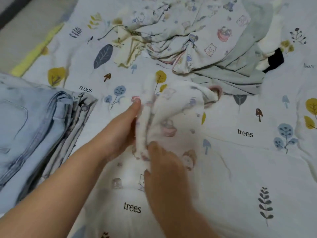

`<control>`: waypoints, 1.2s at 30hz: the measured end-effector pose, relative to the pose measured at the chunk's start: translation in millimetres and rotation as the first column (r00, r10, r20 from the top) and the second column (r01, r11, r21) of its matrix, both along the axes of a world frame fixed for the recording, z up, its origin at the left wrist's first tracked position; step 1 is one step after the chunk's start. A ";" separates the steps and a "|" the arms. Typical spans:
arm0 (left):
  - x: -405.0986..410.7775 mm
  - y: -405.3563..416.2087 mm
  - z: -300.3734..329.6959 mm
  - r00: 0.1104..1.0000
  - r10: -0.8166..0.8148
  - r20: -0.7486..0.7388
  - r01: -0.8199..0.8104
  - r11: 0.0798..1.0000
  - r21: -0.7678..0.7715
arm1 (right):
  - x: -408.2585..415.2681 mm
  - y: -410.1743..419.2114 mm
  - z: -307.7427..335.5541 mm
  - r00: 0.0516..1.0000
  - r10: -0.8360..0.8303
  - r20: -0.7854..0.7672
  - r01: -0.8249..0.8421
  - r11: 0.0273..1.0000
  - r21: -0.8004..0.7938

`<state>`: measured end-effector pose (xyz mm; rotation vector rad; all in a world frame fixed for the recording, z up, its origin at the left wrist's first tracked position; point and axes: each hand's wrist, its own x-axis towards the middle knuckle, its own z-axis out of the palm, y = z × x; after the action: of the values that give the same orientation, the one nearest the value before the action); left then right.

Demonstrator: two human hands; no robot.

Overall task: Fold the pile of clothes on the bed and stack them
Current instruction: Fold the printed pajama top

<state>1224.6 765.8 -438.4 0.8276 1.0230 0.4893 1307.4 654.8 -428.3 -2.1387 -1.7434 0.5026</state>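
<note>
Garment [173,117] pinched by both hands.

A pale bedsheet [240,169] printed with leaves, mushrooms and "trees" covers the bed; grey floor [25,31] at upper left.

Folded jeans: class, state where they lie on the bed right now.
In the head view the jeans lie at the left edge of the bed sheet, stacked on folded grey cloth, left of the left hand.
</note>
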 end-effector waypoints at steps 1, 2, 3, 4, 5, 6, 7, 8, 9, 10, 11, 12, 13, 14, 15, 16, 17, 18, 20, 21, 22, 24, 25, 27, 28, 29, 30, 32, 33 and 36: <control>-9.4 5.0 -2.1 1.000 -0.001 -0.015 0.001 1.000 0.006 | -11.4 4.7 -4.8 0.999 0.034 -0.015 -0.035 0.999 -0.021; -18.2 9.2 -5.9 0.997 0.001 -0.071 0.000 1.000 0.020 | -20.8 7.6 -9.9 0.998 0.058 -0.030 -0.059 0.997 -0.043; -25.8 13.2 -12.3 0.987 -0.009 -0.163 0.017 0.999 0.048 | -28.4 10.1 -14.1 0.996 0.082 -0.041 -0.086 0.991 -0.104; -32.1 16.6 -20.6 0.962 -0.033 -0.269 0.055 0.996 0.075 | -35.4 13.1 -18.7 0.988 0.142 -0.067 -0.151 0.975 -0.161; -36.5 19.1 -30.5 0.923 -0.065 -0.380 0.109 0.990 0.095 | -41.4 15.2 -27.0 0.965 0.223 -0.140 -0.252 0.937 -0.243; -38.0 19.8 -39.2 0.873 -0.082 -0.481 0.151 0.983 0.106 | -45.2 15.9 -35.2 0.935 0.296 -0.195 -0.343 0.897 -0.281; -38.0 20.1 -49.5 0.820 -0.072 -0.568 0.168 0.979 0.119 | -47.3 17.7 -36.4 0.908 0.355 -0.221 -0.412 0.848 -0.332; -36.2 20.7 -57.8 0.772 -0.042 -0.634 0.170 0.975 0.143 | -48.5 18.1 -37.0 0.884 0.404 -0.235 -0.463 0.826 -0.323; -35.9 23.1 -63.3 0.739 -0.013 -0.673 0.173 0.970 0.170 | -47.0 18.5 -37.1 0.875 0.409 -0.261 -0.474 0.835 -0.281; -36.8 26.3 -65.6 0.741 0.001 -0.672 0.169 0.968 0.188 | -43.5 18.3 -38.4 0.889 0.368 -0.274 -0.428 0.879 -0.208; -39.7 30.2 -66.1 0.791 0.010 -0.611 0.129 0.975 0.183 | -37.6 20.2 -37.3 0.928 0.301 -0.219 -0.329 0.938 -0.108; -45.0 35.0 -65.8 0.875 0.019 -0.483 0.052 0.990 0.134 | -28.9 20.3 -38.4 0.970 0.193 -0.145 -0.195 0.981 0.006; -49.7 38.6 -64.5 0.945 0.056 -0.323 -0.046 0.998 0.038 | -18.6 21.0 -39.3 0.991 0.045 -0.123 -0.032 0.994 0.102; -54.2 40.4 -64.3 0.974 0.097 -0.207 -0.112 0.992 -0.060 | -7.2 23.2 -42.1 0.992 -0.077 -0.101 0.089 0.988 0.126; -56.8 40.4 -65.5 0.974 0.111 -0.197 -0.130 0.988 -0.086 | 2.9 25.9 -45.1 0.984 -0.169 -0.051 0.171 0.984 0.051; -56.7 39.0 -66.8 0.950 0.092 -0.297 -0.109 0.993 -0.040 | 10.6 26.8 -50.7 0.974 -0.226 -0.029 0.222 0.969 -0.105; -54.9 37.8 -72.0 0.893 0.076 -0.445 -0.062 0.997 0.046 | 16.7 26.6 -57.4 0.956 -0.288 -0.052 0.267 0.932 -0.245; -50.8 36.4 -76.5 0.813 0.124 -0.570 -0.044 0.987 0.152 | 19.2 25.6 -64.7 0.942 -0.327 -0.077 0.282 0.894 -0.347; -40.1 37.5 -76.7 0.761 0.265 -0.593 -0.097 0.949 0.300 | 17.0 26.1 -71.7 0.933 -0.349 -0.089 0.291 0.876 -0.384; -36.6 41.0 -78.7 0.799 0.253 -0.545 -0.098 0.950 0.298 | 14.1 27.0 -73.7 0.934 -0.346 -0.086 0.293 0.881 -0.371; -35.7 45.6 -78.5 0.860 0.207 -0.467 -0.093 0.963 0.254 | 12.6 26.8 -76.3 0.939 -0.335 -0.071 0.292 0.891 -0.348; -35.5 54.4 -80.9 0.940 0.159 -0.303 -0.128 0.985 0.120 | 13.1 23.6 -82.8 0.947 -0.321 -0.030 0.297 0.906 -0.301; -36.7 58.7 -82.6 0.933 0.185 -0.310 -0.159 0.982 0.106 | 12.6 21.2 -85.7 0.953 -0.302 0.001 0.289 0.912 -0.291; -38.0 57.7 -84.3 0.718 0.220 -0.661 -0.034 0.959 0.282 | 7.9 16.6 -86.9 0.972 -0.217 0.088 0.234 0.918 -0.320; -37.7 51.2 -85.9 0.522 0.300 -0.798 0.096 0.909 0.405 | 5.8 14.5 -87.5 0.976 -0.181 0.122 0.211 0.923 -0.321; -36.7 41.3 -87.4 0.427 0.389 -0.817 0.238 0.823 0.516 | 4.3 13.0 -88.9 0.974 -0.169 0.149 0.207 0.932 -0.296; -34.7 28.4 -88.9 0.423 0.412 -0.807 0.372 0.733 0.569 | 3.3 12.7 -89.9 0.969 -0.174 0.173 0.217 0.939 -0.268; -34.9 1.3 -97.2 0.439 0.294 -0.849 0.576 0.633 0.517 | 2.0 11.3 -89.2 0.958 -0.181 0.225 0.232 0.945 -0.230; -38.7 -9.9 -104.7 0.399 0.206 -0.893 0.662 0.610 0.436 | 1.2 9.4 -89.1 0.959 -0.162 0.232 0.218 0.945 -0.244; -55.6 -32.0 -124.9 0.312 0.055 -0.949 0.763 0.581 0.285 | -0.7 -3.6 -97.2 0.972 -0.076 0.224 0.145 0.939 -0.311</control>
<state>1169.0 733.8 -563.2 2.2364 1.5629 -0.1406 1306.7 651.2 -525.5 -2.5890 -1.7312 0.5887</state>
